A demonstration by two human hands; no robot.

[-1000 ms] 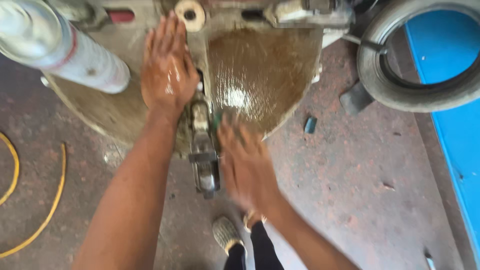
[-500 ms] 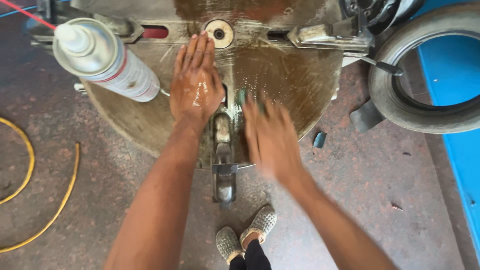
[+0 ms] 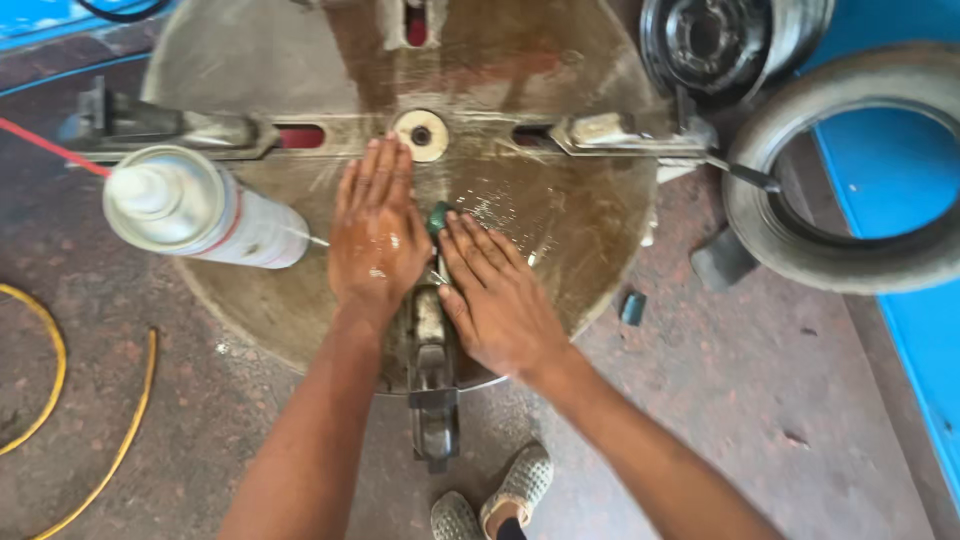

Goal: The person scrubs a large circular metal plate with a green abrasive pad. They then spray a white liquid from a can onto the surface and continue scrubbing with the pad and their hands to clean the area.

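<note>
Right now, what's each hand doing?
Left hand: open, flat on the round metal table, holding nothing.
Right hand: open, flat on the table, holding nothing.

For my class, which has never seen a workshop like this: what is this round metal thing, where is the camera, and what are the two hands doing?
The camera sits on the person's head and looks straight down, so you see their own arms and feet. The round metal table is part of a workshop machine with clamps along its slots. The left hand and the right hand lie flat and open on its wet surface, either side of a clamp; neither holds anything. A white spray can stands at the left. A tyre lies on the floor.
</note>
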